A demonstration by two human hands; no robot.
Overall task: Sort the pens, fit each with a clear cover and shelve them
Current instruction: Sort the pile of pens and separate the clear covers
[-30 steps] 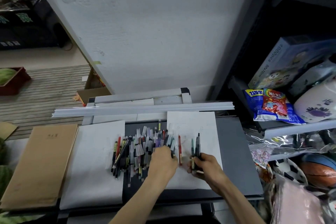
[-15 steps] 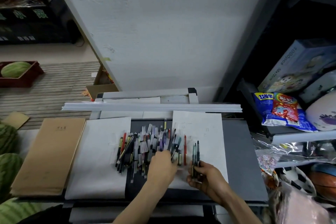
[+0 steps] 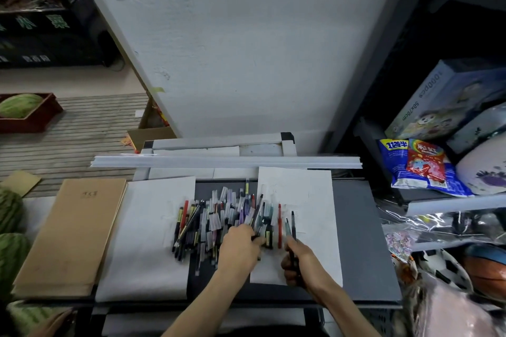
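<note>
Fingers (image 3: 252,236) of your left hand (image 3: 239,247) pinch a dark pen (image 3: 258,216) at the right side of the pen pile (image 3: 216,221) mid-table (image 3: 361,241), pens lying near-edge to far-edge, while your right hand (image 3: 299,265), just beside, grips a small pen bundle (image 3: 293,224).

Curled left hand (image 3: 239,246) beside curled right hand (image 3: 299,264)

left of a scuffed white wall (image 3: 232,63) lies slatted wooden floor (image 3: 82,145); right of it dark shelving (image 3: 380,49), before it a grey table (image 3: 361,241).
</note>
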